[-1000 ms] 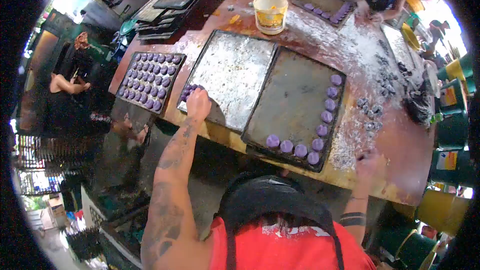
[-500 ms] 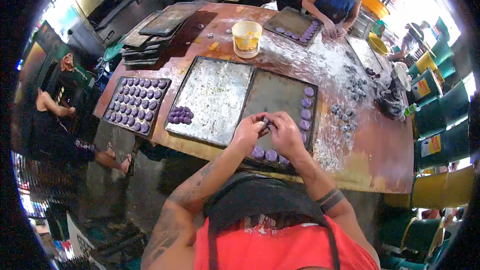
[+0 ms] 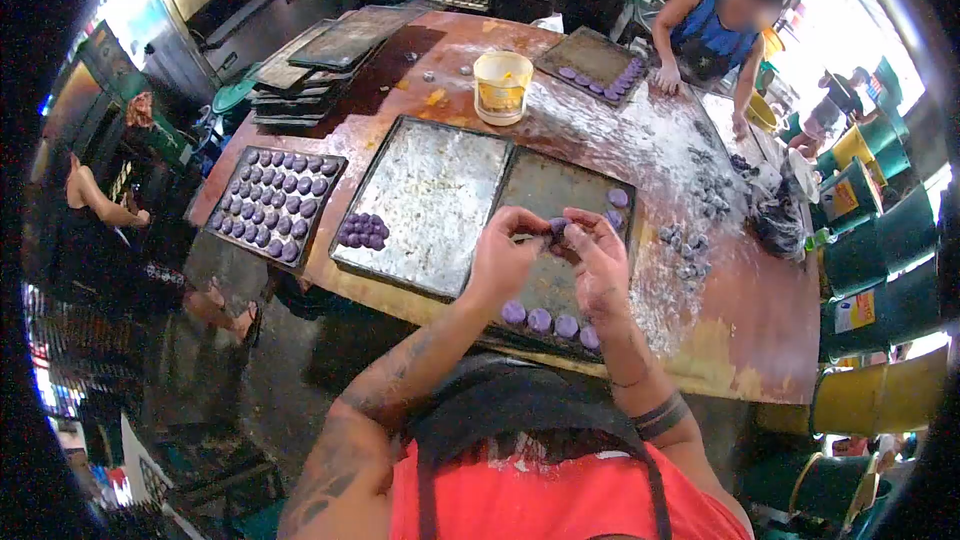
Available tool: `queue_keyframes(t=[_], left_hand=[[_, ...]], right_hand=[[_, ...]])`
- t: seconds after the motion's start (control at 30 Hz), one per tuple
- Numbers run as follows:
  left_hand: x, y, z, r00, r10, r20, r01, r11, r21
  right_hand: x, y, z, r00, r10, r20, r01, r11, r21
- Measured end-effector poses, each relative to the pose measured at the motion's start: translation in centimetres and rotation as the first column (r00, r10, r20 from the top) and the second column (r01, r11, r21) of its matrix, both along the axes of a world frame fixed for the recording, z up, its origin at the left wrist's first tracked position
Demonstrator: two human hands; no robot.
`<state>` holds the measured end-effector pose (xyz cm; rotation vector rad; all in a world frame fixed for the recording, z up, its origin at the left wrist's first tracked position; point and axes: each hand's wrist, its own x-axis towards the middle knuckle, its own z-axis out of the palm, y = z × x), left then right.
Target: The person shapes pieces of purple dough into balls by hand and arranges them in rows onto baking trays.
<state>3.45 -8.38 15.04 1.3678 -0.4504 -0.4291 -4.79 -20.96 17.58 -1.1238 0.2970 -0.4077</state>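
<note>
In the head view, both forearms reach forward over the near edge of the surface [image 3: 735,315], elbows bent outward, and the two hands meet above the dark tray [image 3: 525,180]. The left hand [image 3: 503,258] slants in from the left, its back largely toward the camera and its fingers bent inward. The right hand [image 3: 604,265] rises more upright opposite it, the wrist turned so that part of the palm shows and the fingers curl over toward the left hand. The fingertips of both hands come together on one purple piece [image 3: 560,227], pinching it between them; which fingertip presses where is too small to tell.

The purple piece is small, roundish and darker than the rounds on the tray below; the fingers hide part of it. It is held up over the dark tray, apart from the row of pale purple rounds [image 3: 539,321] along the near edge. More purple rounds [image 3: 618,198] lie along that tray's right side, partly hidden by the right hand. On the whitish tray [image 3: 440,190] just to the left, small dark purple balls [image 3: 363,231] sit clustered, touching one another, near its left edge.
</note>
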Motion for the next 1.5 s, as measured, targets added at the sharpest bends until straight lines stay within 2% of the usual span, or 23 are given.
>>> queue_keyframes(t=[0.07,0.1,0.17,0.2,0.27,0.37,0.43,0.5,0.57,0.67,0.77,0.83,0.9,0.93,1.03,1.07,1.17,1.2,1.23,1.3,1.4,1.43,1.5], left_hand=[[-1.9,-0.2,-0.5,0.946,0.129,0.296,-0.147,0.988,0.038],[-2.0,0.0,-0.1,0.992,0.119,0.038,-0.117,0.992,-0.049],[-1.2,0.1,1.7,0.891,0.009,-0.454,-0.129,0.964,-0.233],[0.1,1.0,0.7,0.808,-0.130,-0.575,-0.013,0.971,-0.237],[0.6,2.6,0.8,0.850,-0.120,-0.513,0.062,0.990,-0.128],[0.6,3.6,-0.5,0.880,-0.132,-0.457,0.101,0.991,-0.091],[-0.5,3.3,1.1,0.828,-0.197,-0.525,0.171,0.980,-0.098],[-0.8,2.7,-1.2,0.784,-0.306,-0.540,0.177,0.944,-0.279],[-1.1,2.7,-2.2,0.708,-0.403,-0.580,0.186,0.898,-0.398],[-1.9,3.7,-1.8,0.730,-0.313,-0.607,0.165,0.944,-0.287],[-1.3,4.9,-2.0,0.759,-0.051,-0.649,-0.054,0.988,-0.142],[-1.1,5.5,-3.6,0.915,0.229,-0.333,-0.202,0.973,0.114],[-2.6,5.7,-5.2,0.984,0.149,-0.097,-0.127,0.971,0.205],[-3.1,6.6,-3.5,0.993,0.078,-0.091,-0.030,0.897,0.441],[-3.3,8.8,-10.5,0.972,0.228,-0.055,-0.196,0.919,0.343],[-2.9,9.9,-11.1,0.947,0.270,-0.173,-0.208,0.928,0.308],[-2.1,12.2,-7.3,0.907,0.369,-0.204,-0.259,0.869,0.421],[-2.2,13.2,-8.0,0.903,0.378,-0.205,-0.293,0.889,0.352],[-2.0,14.3,-9.2,0.900,0.387,-0.201,-0.327,0.904,0.277],[-1.9,15.0,-10.3,0.883,0.400,-0.248,-0.301,0.885,0.356],[-2.4,12.5,-7.6,0.842,0.358,-0.404,-0.219,0.910,0.351],[-2.8,12.2,-7.7,0.882,0.310,-0.355,-0.169,0.911,0.376],[-3.4,12.6,-8.3,0.943,0.218,-0.250,-0.088,0.890,0.447]], right_hand=[[0.2,-0.1,0.5,0.992,-0.128,0.008,0.109,0.814,-0.570],[0.1,0.0,0.6,0.982,-0.183,0.038,0.142,0.600,-0.788],[0.2,0.7,0.4,0.980,-0.151,0.126,0.183,0.461,-0.868],[0.2,0.8,0.1,0.984,-0.087,0.158,0.180,0.400,-0.899],[0.3,0.3,-0.8,0.988,0.015,0.153,0.143,0.272,-0.952],[0.5,1.8,2.5,0.994,0.060,0.093,0.069,0.314,-0.947],[1.8,1.1,1.5,0.947,0.298,0.125,0.019,0.336,-0.942],[2.7,-0.1,0.5,0.875,0.460,0.152,0.000,0.314,-0.950],[2.4,0.0,-0.6,0.935,0.330,0.131,0.004,0.359,-0.933],[1.9,1.0,-3.4,0.993,0.035,0.109,0.076,0.506,-0.859],[1.5,3.3,-5.5,0.999,0.003,-0.052,-0.041,0.659,-0.751],[0.6,5.0,-4.6,0.977,0.020,-0.212,-0.140,0.810,-0.569],[0.7,3.8,-5.7,0.902,0.030,-0.431,-0.283,0.794,-0.537],[0.7,3.6,-6.9,0.869,0.062,-0.490,-0.355,0.768,-0.533],[0.8,4.6,-9.0,0.788,0.109,-0.606,-0.510,0.667,-0.544],[1.1,5.3,-10.5,0.737,0.123,-0.665,-0.572,0.638,-0.516],[0.9,6.1,-13.8,0.891,0.060,-0.451,-0.452,0.002,-0.892],[0.8,6.0,-11.3,0.793,0.088,-0.602,-0.607,0.040,-0.794],[0.3,6.3,-11.3,0.841,0.149,-0.521,-0.530,0.024,-0.848],[-1.7,7.2,-11.5,0.901,0.252,-0.352,-0.369,0.021,-0.929],[-0.8,5.6,-11.0,0.825,0.386,-0.412,-0.437,-0.025,-0.899],[-0.4,4.7,-10.9,0.787,0.442,-0.430,-0.459,-0.046,-0.887],[1.8,-1.8,-11.4,0.953,0.094,-0.287,-0.301,0.204,-0.932]])
